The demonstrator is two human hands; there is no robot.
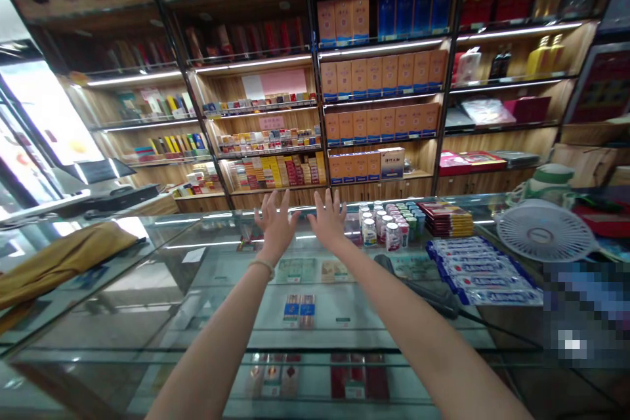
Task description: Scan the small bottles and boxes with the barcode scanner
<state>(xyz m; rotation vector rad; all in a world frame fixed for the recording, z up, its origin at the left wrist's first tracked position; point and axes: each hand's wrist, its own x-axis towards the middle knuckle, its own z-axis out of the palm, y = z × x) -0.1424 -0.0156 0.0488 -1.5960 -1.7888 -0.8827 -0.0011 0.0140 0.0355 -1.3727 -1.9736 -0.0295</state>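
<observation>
My left hand [277, 226] is stretched forward over the glass counter [221, 315], fingers spread and holding nothing; a pale bracelet [262, 267] circles its wrist. Beside it, my right hand [327, 220] reaches out the same way, open, its thumb pointing toward the left thumb without touching. Whether the palms rest on the glass or hover above it, I cannot tell. Nearest to my right hand stand several small white-capped bottles [392, 236] in rows. A dark handheld device with a cable [438, 300] lies partly behind my right forearm. Cigarette packs [299, 310] show through the glass below.
Right of the bottles are a stack of red-gold packets [445, 218], blue-white packaged bars [485, 270] and a white fan [546, 231]. Mustard-coloured cloth [69, 256] drapes the left side. Behind the counter, shelves hold orange boxes [381, 79] and cigarette packs [275, 172].
</observation>
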